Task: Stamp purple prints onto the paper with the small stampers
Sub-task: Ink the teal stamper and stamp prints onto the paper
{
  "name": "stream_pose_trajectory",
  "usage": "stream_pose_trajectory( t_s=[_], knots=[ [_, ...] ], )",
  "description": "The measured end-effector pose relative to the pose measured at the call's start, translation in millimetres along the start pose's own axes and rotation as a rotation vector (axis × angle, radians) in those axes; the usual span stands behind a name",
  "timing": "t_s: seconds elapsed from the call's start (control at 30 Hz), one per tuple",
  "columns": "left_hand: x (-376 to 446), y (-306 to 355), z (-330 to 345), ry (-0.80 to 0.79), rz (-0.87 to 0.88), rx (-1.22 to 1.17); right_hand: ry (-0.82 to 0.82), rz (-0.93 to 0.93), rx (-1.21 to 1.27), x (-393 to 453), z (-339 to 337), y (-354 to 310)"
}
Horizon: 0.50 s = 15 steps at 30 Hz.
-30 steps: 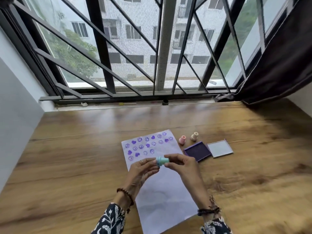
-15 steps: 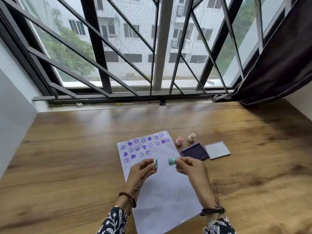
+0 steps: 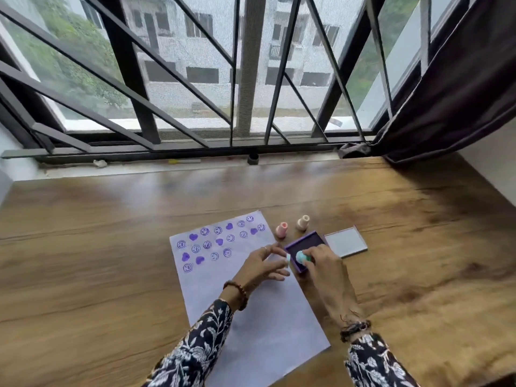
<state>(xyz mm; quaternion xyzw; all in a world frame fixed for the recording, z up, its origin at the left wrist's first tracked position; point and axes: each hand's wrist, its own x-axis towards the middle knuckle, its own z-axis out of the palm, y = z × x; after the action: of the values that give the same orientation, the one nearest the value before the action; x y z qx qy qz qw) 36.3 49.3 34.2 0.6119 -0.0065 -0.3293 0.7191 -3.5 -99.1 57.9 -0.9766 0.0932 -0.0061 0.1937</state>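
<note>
A white paper (image 3: pixel 251 311) lies on the wooden table (image 3: pixel 97 275), its far part covered with several purple hearts and smiley prints. My right hand (image 3: pixel 321 263) grips a small teal stamper (image 3: pixel 301 256) and holds it on the purple ink pad (image 3: pixel 305 244) beside the paper's right edge. My left hand (image 3: pixel 264 265) hovers over the paper, pinching the stamper's teal cap (image 3: pixel 288 258) between its fingertips. A pink stamper (image 3: pixel 282 229) and a beige stamper (image 3: pixel 303 222) stand upright just beyond the pad.
The ink pad's clear lid (image 3: pixel 345 242) lies open to the right of the pad. A barred window (image 3: pixel 195 79) runs along the table's far edge. A dark curtain (image 3: pixel 452 88) hangs at the far right, touching the table's corner.
My hands pulled the cap off the teal stamper. My right hand then carried the stamper forward and right onto the ink pad, and my left hand followed with the cap.
</note>
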Motion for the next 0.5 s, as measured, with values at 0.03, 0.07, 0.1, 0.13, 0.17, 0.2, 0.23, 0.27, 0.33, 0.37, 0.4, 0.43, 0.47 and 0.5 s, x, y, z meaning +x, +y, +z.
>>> stream_pose_trajectory(
  t_s=[0.03,0.07,0.1,0.13,0.17,0.2,0.23,0.27,0.33,0.37,0.4,0.43,0.47,0.5],
  knots=[
    [3,-1,1,-0.016,-0.006,0.022,-0.011,-0.013,-0.018,3,1,0],
    [5,-2,2,-0.029,-0.007,0.036,-0.022,-0.026,-0.039,7,1,-1],
    [7,-4,3,-0.039,-0.009,0.039,-0.035,-0.034,-0.062,12,2,-3],
    [8,-6,3,-0.043,-0.011,0.038,-0.054,-0.031,-0.081,17,1,-4],
    [9,-7,4,-0.042,-0.014,0.04,-0.08,-0.017,-0.091,22,0,-5],
    [9,-8,4,-0.04,-0.014,0.042,-0.104,0.002,-0.087,27,-1,-6],
    [9,-9,5,-0.04,-0.011,0.039,-0.127,0.019,-0.081,32,-3,-6],
    [9,-9,5,-0.04,-0.004,0.031,-0.155,0.031,-0.082,37,-6,-8],
    [7,-9,7,-0.04,0.023,0.025,-0.236,0.046,-0.107,47,-11,-11],
    [6,-7,8,-0.033,0.043,0.031,-0.278,0.061,-0.12,51,-13,-14],
    [4,-6,8,-0.02,0.066,0.043,-0.316,0.083,-0.124,56,-16,-16],
    [2,-5,7,-0.001,0.093,0.059,-0.35,0.111,-0.119,60,-19,-17],
    [-3,-5,4,0.028,0.121,0.071,-0.377,0.143,-0.106,63,-22,-17],
    [-8,-4,-1,0.07,0.147,0.073,-0.392,0.167,-0.093,63,-24,-18]
  ],
)
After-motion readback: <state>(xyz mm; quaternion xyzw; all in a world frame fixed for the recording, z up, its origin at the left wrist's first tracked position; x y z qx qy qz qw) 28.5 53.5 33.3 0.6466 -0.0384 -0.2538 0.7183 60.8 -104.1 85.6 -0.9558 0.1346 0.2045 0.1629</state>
